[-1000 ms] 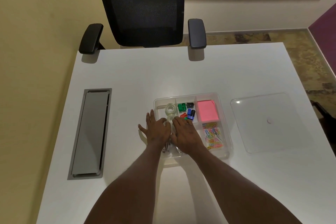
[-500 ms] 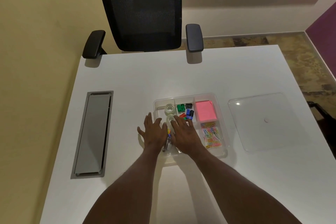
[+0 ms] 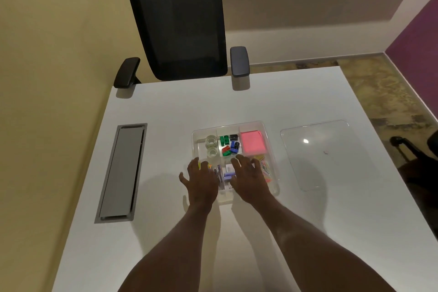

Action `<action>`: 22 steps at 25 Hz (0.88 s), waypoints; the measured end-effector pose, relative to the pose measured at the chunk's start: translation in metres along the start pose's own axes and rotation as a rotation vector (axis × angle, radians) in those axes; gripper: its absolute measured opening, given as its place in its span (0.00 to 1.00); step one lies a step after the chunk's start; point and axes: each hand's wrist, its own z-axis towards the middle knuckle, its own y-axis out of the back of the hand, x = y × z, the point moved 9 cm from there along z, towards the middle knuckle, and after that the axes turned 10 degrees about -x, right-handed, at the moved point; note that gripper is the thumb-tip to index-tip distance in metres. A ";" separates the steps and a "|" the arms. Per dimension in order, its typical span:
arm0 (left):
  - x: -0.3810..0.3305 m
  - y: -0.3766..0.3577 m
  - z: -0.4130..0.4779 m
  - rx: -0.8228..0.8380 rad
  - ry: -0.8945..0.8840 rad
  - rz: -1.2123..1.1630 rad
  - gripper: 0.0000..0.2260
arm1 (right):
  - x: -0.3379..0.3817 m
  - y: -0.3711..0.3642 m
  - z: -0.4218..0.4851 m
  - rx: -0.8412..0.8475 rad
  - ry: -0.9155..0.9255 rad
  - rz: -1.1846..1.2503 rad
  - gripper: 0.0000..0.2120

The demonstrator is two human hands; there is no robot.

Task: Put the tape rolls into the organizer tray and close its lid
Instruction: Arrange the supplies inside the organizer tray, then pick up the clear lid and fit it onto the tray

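Both hands have drawn apart since a moment ago, and the near middle of the clear plastic organizer tray now shows between them. The left hand lies flat, palm down, fingers spread, over the tray's near left corner, gripping nothing. The right hand lies the same way, fingers splayed, over the near right part, empty too.

On to the tray, sitting mid-way across the white table. In the far left compartment sit the two clear tape rolls, one behind the other, lying flat, touching or very nearly so. The middle far compartment holds a heap of small green, black, blue and red binder clips. Far right, a pink pad of sticky notes fills its square section. Just in front of it, a jumble of coloured paper clips peeks out past the right hand's fingers. Between the hands, small purple and white boxes show in the near middle sections; what they hold, I cannot tell.

Well apart to the right, the flat transparent square lid lies on the table, off the tray. Over on the left, a long grey metal cable hatch is set into the tabletop, and a black mesh office chair stands at the far edge.
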 end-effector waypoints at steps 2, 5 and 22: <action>-0.016 0.000 -0.014 -0.001 -0.023 0.023 0.17 | -0.018 0.011 -0.018 -0.029 -0.032 0.000 0.22; -0.047 -0.002 -0.033 -0.019 -0.044 0.020 0.16 | -0.049 0.023 -0.042 -0.057 -0.035 -0.016 0.21; -0.271 -0.080 -0.079 0.020 -0.223 -0.081 0.14 | -0.315 0.038 -0.115 -0.093 -0.283 -0.116 0.22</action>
